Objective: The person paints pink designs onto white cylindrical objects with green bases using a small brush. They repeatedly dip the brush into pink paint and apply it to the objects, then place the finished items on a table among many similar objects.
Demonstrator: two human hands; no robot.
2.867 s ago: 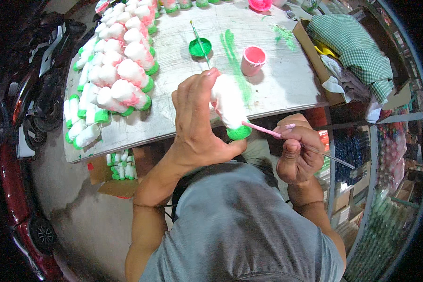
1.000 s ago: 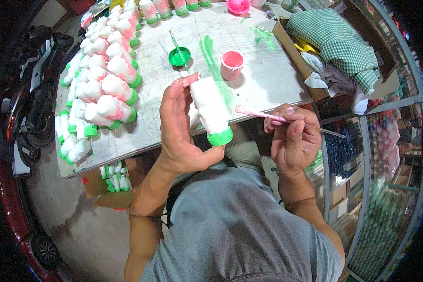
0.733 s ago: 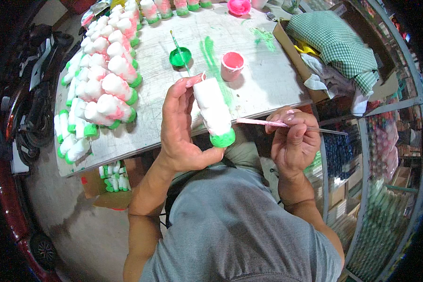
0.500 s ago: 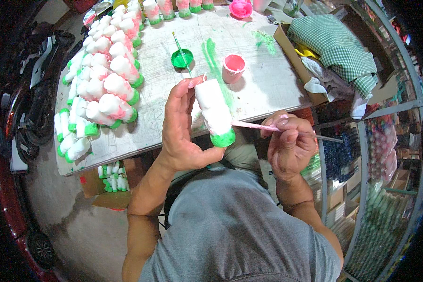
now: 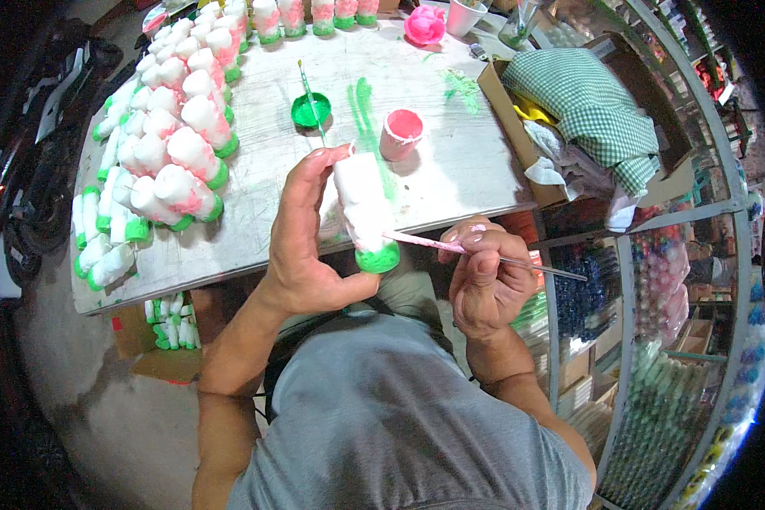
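A white, lumpy candle (image 5: 361, 187) with a wick on top and a green base is tilted slightly above the table's front edge. My left hand (image 5: 302, 251) is closed on it end to end, thumb under the base and fingertips by the wick. Faint pink shows low on its side. Between the fingertips of my right hand (image 5: 493, 276) is a paintbrush (image 5: 425, 242) with a pink-smeared shaft. Its tip meets the candle's right side, just above the green. Beyond stand a cup of pink paint (image 5: 401, 136) and a green paint bowl (image 5: 301, 110) with a thin brush (image 5: 307, 83) across it.
Rows of white, pink and green candles (image 5: 197, 115) fill the table's left side, with several more along the back. A cardboard box (image 5: 510, 127) holding a checked cloth (image 5: 586, 102) sits at the right. Shelves (image 5: 629, 297) line that side. Below the table is an open carton (image 5: 166, 365).
The whole view has shifted, so the table and both hands appear farther left. The brush remains at the candle's lower right side, and its handle now slopes down more to the right.
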